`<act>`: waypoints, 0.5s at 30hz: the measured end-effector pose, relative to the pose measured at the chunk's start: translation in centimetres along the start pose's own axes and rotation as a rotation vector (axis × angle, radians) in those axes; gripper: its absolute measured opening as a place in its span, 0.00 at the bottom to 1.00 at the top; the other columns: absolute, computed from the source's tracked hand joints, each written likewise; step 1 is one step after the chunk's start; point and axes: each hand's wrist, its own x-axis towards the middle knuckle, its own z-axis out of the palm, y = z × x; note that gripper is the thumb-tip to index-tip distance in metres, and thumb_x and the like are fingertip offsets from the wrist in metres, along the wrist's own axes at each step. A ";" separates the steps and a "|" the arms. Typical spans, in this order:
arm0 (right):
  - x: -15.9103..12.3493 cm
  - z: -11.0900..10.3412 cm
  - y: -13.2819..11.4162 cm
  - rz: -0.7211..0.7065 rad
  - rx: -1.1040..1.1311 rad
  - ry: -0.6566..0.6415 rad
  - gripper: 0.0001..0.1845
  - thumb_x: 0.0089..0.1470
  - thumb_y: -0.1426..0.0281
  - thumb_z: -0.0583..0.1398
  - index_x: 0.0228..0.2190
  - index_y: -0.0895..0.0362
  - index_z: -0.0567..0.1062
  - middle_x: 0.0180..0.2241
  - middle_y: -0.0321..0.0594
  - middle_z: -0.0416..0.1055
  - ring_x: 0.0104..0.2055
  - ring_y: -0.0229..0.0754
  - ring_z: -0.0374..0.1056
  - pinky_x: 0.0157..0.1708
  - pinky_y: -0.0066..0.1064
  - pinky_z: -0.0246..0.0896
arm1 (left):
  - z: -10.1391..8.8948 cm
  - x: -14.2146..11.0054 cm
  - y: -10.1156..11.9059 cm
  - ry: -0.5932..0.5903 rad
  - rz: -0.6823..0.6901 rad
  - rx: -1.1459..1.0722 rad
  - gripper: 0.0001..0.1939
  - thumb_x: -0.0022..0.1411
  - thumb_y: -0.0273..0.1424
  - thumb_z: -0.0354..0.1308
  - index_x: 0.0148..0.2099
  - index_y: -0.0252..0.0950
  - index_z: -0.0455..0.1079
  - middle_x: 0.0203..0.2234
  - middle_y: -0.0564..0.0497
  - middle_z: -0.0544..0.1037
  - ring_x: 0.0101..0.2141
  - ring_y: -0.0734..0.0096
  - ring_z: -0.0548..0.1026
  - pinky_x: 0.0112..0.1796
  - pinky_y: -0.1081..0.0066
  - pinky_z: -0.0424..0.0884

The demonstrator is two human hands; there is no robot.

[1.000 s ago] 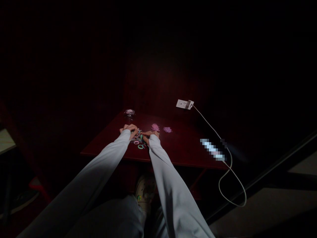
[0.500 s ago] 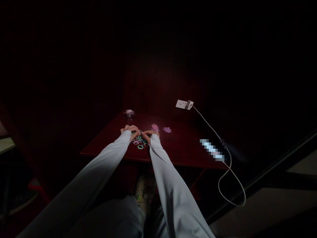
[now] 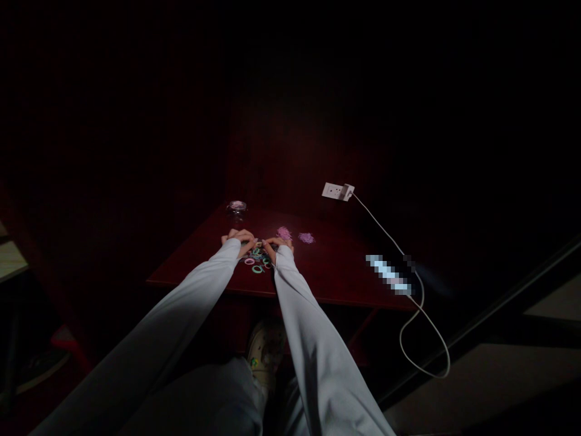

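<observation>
A loose pile of coloured rings that look like hair ties (image 3: 257,269), in green, pink and other tints, lies near the front of the dark red table (image 3: 195,266). My left hand (image 3: 240,237) is at the pile's left side, fingers curled and closed. Opposite it, my right hand (image 3: 276,242) bends its fingers inward with the thumb pressed toward them. A narrow gap separates the two thumbs, with rings below and between them. Whatever the fingertips pinch is too small and dark to make out. Just beyond my right hand sits a pink heap of small bands (image 3: 284,232).
A purple heap (image 3: 306,238) lies right of the pink one. Toward the back left stands a clear jar (image 3: 236,210). A white cable (image 3: 381,223) runs from the wall socket (image 3: 334,191) past a blurred, bright device (image 3: 389,274) at the table's right edge.
My thumbs have drawn slightly apart, showing more rings between them. Both arms and the heaps look the same.
</observation>
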 end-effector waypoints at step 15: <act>0.6 -3.6 4.1 0.298 -0.308 0.264 0.16 0.66 0.58 0.63 0.44 0.51 0.89 0.59 0.50 0.76 0.60 0.62 0.59 0.57 0.48 0.48 | 0.2 0.8 -1.0 -0.021 -0.068 -0.028 0.18 0.71 0.39 0.61 0.28 0.43 0.80 0.48 0.55 0.86 0.54 0.54 0.71 0.55 0.53 0.58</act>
